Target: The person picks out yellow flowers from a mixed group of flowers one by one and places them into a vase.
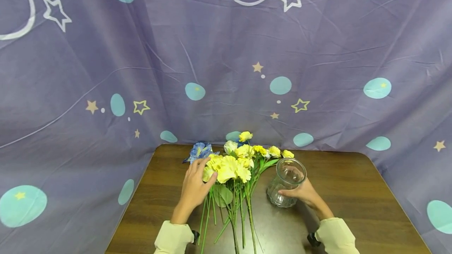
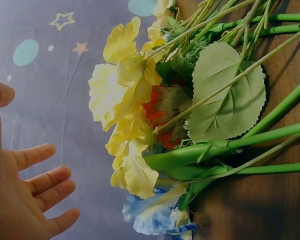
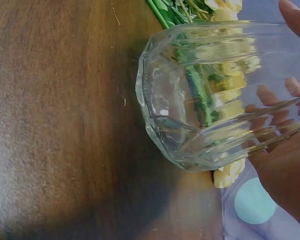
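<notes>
From the head camera, the left hand [image 1: 195, 185] is resting over the near edge of the flowers [image 1: 234, 164], fingers laid loosely on the yellow heads and not visibly closing round anything. The bunch is lying flat on the table [image 1: 353, 191], heads toward the backdrop [image 1: 226, 58] and stems [image 1: 240, 222] running back toward the person, so its long axis is pointing away from the body, just right of that hand. The right hand [image 1: 305, 194] is cupping the near side of the vase [image 1: 287, 182], which is standing upright just right of the flowers.

At the left wrist, the left hand [image 2: 25, 200] is showing straight, slightly spread fingers, holding nothing; the flowers [image 2: 135, 130] are lying just beyond the fingertips, with a blue bloom [image 2: 157, 215] lowest in the frame and a leaf [image 2: 230, 95] among the stems.

At the right wrist, the fingers [image 3: 285, 150] are wrapping the vase [image 3: 200, 95], seen through the glass, thumb up top.
</notes>
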